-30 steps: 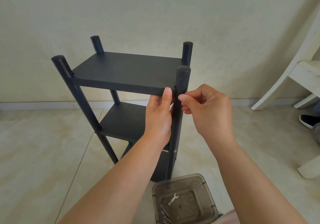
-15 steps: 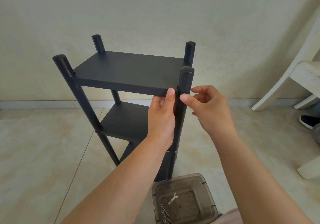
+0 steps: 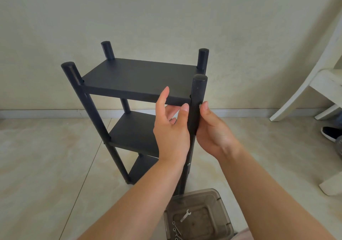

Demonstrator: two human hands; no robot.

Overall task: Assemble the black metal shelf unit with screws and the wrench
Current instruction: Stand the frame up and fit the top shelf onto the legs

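The black metal shelf unit (image 3: 140, 78) stands upright on the floor with three shelves and four round posts. My left hand (image 3: 172, 128) is spread at the front edge of the top shelf: the forefinger lies against the edge and the thumb sits beside the near right post (image 3: 199, 89). My right hand (image 3: 214, 132) is on the other side of that post, its thumb tip on a small silver screw (image 3: 200, 105) in the post's side. Its fingers are hidden behind the post. The wrench (image 3: 185, 215) and several loose screws (image 3: 175, 229) lie in a clear brown box (image 3: 222, 208).
The box stands on the tiled floor right at the foot of the near right post. A white chair (image 3: 322, 84) is at the right, with a black shoe (image 3: 330, 133) beneath it. The wall and baseboard run close behind the shelf.
My left hand has loosened from the shelf edge and its fingers have spread. My right hand has turned palm-up and dropped lower beside the post, thumb still at the screw.
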